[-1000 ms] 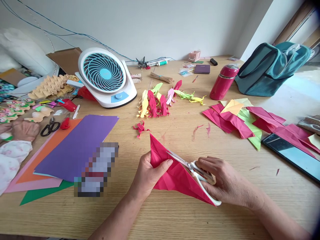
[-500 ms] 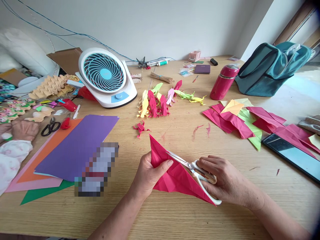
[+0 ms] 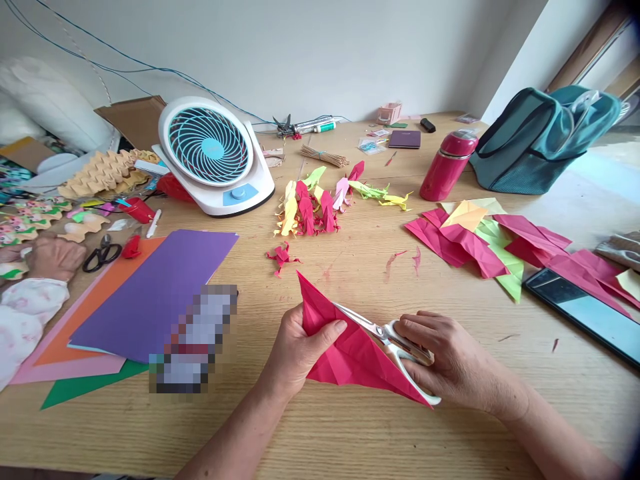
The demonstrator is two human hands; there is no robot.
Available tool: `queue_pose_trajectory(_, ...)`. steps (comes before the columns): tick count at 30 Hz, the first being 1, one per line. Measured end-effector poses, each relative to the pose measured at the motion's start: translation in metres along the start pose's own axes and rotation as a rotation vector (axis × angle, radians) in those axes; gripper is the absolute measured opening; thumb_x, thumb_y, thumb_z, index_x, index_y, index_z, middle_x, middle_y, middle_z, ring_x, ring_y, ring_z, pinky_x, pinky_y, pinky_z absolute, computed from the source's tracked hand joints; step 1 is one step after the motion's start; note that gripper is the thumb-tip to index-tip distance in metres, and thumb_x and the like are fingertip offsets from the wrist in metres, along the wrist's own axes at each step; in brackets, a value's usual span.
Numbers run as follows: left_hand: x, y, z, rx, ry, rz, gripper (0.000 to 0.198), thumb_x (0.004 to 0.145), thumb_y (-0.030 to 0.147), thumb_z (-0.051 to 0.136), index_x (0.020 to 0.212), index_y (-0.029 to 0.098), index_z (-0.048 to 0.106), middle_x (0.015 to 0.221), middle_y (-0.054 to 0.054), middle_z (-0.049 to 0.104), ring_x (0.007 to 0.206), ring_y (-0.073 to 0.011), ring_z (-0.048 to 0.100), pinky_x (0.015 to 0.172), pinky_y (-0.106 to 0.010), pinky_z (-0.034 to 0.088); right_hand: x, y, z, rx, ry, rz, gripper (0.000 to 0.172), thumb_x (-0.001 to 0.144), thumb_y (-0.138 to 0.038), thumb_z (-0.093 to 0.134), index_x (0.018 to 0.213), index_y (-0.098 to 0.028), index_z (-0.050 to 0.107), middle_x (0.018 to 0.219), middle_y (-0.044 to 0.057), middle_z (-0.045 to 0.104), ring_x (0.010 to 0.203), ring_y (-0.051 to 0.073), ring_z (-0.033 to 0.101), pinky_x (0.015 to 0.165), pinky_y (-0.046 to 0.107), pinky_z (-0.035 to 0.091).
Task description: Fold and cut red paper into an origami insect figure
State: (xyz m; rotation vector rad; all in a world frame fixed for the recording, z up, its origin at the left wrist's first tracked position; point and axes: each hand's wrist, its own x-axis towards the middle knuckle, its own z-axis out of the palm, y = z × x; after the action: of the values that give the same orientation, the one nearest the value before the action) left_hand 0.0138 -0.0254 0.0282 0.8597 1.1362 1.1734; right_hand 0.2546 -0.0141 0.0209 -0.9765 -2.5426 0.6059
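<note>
My left hand point(image 3: 295, 350) pinches a folded pink-red paper point(image 3: 345, 353), thumb on top near its left side, just above the wooden table point(image 3: 350, 427). My right hand point(image 3: 453, 363) grips white-handled scissors point(image 3: 387, 340). Their blades lie along the paper's upper fold and point left toward my left thumb. The paper's pointed tip point(image 3: 303, 280) sticks up and away from me.
Several small folded paper figures point(image 3: 313, 203) lie mid-table, with folded coloured sheets point(image 3: 480, 237) at right. Left are stacked card sheets point(image 3: 155, 287), black scissors point(image 3: 101, 253), a desk fan point(image 3: 213, 153) and another person's hand point(image 3: 53, 257). A red flask point(image 3: 447, 163), a teal bag point(image 3: 540, 133) and a phone point(image 3: 583, 313) are at right.
The scissor handles have closed slightly along the fold. The other person's hand at far left has shifted a little to the right. The paper has stayed in place.
</note>
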Motion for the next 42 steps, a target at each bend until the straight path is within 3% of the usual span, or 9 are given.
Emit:
queue_pose_trajectory(8,0.001,0.0,0.0,0.019,-0.015,-0.001,0.027,0.065,0.035,0.089,0.078,0.016,0.074,0.073,-0.001,0.073,0.068,-0.0142,0.063,0.066,-0.024,0.052,0.0,-0.003,-0.002,0.008,-0.029,0.028,0.023,0.101,-0.037,0.048,0.084,-0.021,0.046,0.078,0.002,0.057,0.066,0.016,0.046,0.067,0.031,0.032)
queue_pose_trajectory(29,0.0,-0.001,-0.001,-0.025,-0.044,-0.008,0.028,0.066,0.035,0.088,0.076,0.014,0.071,0.072,-0.001,0.071,0.068,-0.0131,0.062,0.066,-0.024,0.053,0.001,0.0,-0.001,-0.024,0.076,-0.043,0.022,0.101,-0.032,0.045,0.082,-0.021,0.045,0.073,0.0,0.053,0.063,0.015,0.043,0.064,0.028,0.033)
queue_pose_trajectory(35,0.0,-0.002,-0.001,0.002,-0.011,-0.017,0.029,0.066,0.035,0.088,0.077,0.014,0.071,0.072,-0.001,0.07,0.067,-0.0123,0.062,0.066,-0.023,0.053,0.004,0.008,0.004,-0.034,0.167,0.131,0.023,0.1,-0.032,0.048,0.08,-0.021,0.048,0.068,-0.001,0.053,0.06,0.013,0.047,0.062,0.027,0.034)
queue_pose_trajectory(38,0.002,-0.003,-0.001,-0.005,-0.013,-0.024,0.028,0.068,0.035,0.087,0.079,0.014,0.071,0.074,-0.001,0.071,0.069,-0.0134,0.064,0.069,-0.025,0.055,0.002,0.023,0.005,-0.179,0.212,0.283,0.024,0.098,-0.035,0.05,0.078,-0.021,0.052,0.069,0.0,0.057,0.059,0.014,0.051,0.063,0.029,0.034)
queue_pose_trajectory(42,0.006,-0.004,-0.002,-0.017,-0.028,-0.053,0.029,0.07,0.034,0.086,0.083,0.015,0.069,0.079,-0.002,0.073,0.072,-0.014,0.066,0.07,-0.026,0.056,-0.004,0.045,0.002,-0.359,0.205,0.43,0.027,0.096,-0.046,0.052,0.09,-0.022,0.062,0.081,0.003,0.064,0.069,0.019,0.06,0.068,0.032,0.035)
